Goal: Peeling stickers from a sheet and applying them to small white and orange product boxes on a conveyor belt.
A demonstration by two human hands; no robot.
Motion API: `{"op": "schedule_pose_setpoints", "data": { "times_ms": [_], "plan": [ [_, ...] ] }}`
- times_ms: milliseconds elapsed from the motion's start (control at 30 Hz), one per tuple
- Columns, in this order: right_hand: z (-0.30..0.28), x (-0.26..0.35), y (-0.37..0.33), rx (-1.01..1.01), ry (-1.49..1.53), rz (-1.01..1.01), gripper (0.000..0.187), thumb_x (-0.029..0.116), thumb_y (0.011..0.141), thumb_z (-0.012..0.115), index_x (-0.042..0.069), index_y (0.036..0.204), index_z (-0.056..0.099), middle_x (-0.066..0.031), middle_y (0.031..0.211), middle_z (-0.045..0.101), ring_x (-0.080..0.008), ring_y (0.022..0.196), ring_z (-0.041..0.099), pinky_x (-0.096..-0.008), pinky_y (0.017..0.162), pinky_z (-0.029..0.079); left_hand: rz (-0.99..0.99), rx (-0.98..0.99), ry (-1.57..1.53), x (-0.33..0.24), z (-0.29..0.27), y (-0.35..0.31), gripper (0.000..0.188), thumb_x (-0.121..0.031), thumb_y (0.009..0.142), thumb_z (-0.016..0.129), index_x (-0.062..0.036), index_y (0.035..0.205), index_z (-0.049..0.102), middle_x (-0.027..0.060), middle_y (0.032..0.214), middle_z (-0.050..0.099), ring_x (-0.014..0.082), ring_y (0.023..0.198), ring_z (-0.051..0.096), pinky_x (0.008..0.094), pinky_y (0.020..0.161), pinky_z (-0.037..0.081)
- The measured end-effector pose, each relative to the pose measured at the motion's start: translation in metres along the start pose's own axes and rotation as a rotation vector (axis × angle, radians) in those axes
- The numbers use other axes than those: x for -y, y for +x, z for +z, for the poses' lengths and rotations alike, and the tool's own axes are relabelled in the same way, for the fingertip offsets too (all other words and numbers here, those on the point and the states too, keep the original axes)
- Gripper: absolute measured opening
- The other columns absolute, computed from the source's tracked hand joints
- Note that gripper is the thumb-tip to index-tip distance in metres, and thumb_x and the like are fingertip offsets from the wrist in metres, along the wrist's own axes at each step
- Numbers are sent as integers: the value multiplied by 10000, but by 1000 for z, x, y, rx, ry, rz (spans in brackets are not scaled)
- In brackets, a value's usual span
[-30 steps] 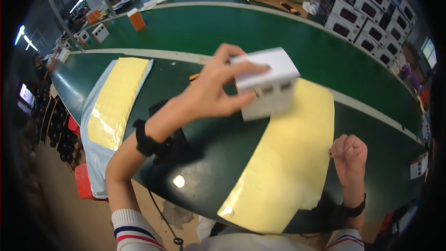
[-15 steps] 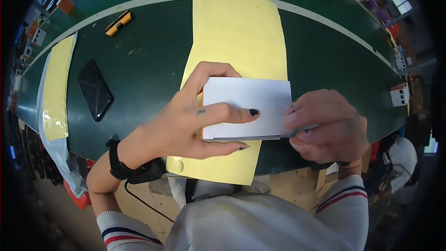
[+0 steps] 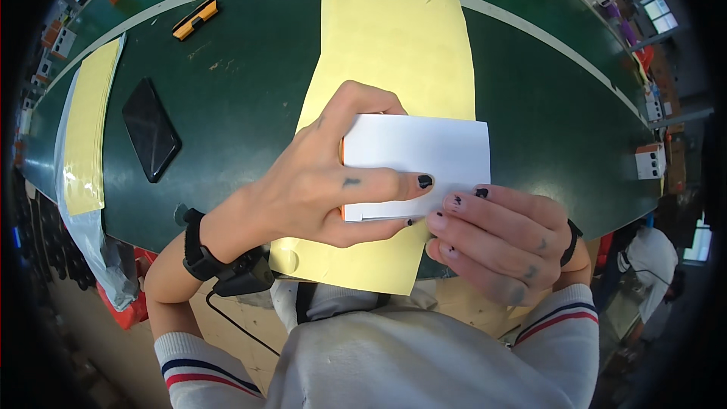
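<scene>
A white box (image 3: pixel 413 148) with a thin orange edge at its left end is held over yellow sheets (image 3: pixel 397 45). My left hand (image 3: pixel 318 174) wraps round its left part, with the index finger lying across the top face, the thumb along the near side and other fingers bent round the far side. At the near right corner, my right hand (image 3: pixel 503 235) has its fingers together, their tips pressed on the box's near edge. What lies beneath the box is hidden.
A black smartphone (image 3: pixel 151 129) and an orange-black utility knife (image 3: pixel 195 20) lie on the green table (image 3: pixel 235 98). Far left rests a plastic-wrapped stack of yellow sheets (image 3: pixel 89 132). A black device (image 3: pixel 246 273) with a cable sits by my left wrist.
My right hand has moved from the right end of the box to its near right corner and pressed against it. The left hand keeps its hold; the whole view has shifted slightly.
</scene>
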State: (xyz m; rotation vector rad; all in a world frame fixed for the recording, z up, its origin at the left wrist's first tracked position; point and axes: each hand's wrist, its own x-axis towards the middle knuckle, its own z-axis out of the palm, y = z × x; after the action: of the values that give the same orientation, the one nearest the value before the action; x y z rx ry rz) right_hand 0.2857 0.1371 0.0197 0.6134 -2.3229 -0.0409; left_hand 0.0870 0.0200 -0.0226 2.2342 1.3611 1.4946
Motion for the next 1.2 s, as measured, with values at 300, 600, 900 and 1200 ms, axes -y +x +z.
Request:
{"op": "schedule_pose_setpoints", "data": {
  "times_ms": [300, 600, 900, 1200],
  "plan": [
    [4, 4, -5, -12, -263, -129, 146, 264, 850, 618, 139, 883, 686, 17, 964, 666, -106, 953, 600, -248, 697, 477, 4, 0, 14, 0, 0, 0, 322, -170, 581, 778, -145, 885, 674, 177, 1084, 468, 297, 931, 530, 323, 619, 489],
    [-4, -4, 12, -5, 253, 491, 280, 165, 614, 812, 177, 864, 687, 28, 873, 516, -149, 767, 468, -318, 663, 359, 1, -3, 48, -1, 0, -2, 316, -164, 583, 776, -145, 882, 675, 190, 1084, 474, 311, 967, 522, 337, 653, 490],
    [15, 1, -4, 7, 74, 380, 369, 162, 564, 836, 189, 893, 671, 37, 850, 476, -179, 769, 437, -321, 678, 330, -10, -2, 25, -4, 1, 0, 309, -152, 581, 774, -130, 871, 669, 187, 1063, 480, 313, 968, 524, 343, 651, 493],
    [-21, -11, -26, 190, 427, 781, 613, 184, 599, 848, 108, 1121, 535, -125, 1220, 441, -302, 1111, 441, -392, 927, 382, -60, 52, -75, 9, 1, -12, 826, -216, 614, 827, -108, 1282, 354, 195, 1177, 417, 330, 1110, 462, 380, 832, 463]
  ]
}}
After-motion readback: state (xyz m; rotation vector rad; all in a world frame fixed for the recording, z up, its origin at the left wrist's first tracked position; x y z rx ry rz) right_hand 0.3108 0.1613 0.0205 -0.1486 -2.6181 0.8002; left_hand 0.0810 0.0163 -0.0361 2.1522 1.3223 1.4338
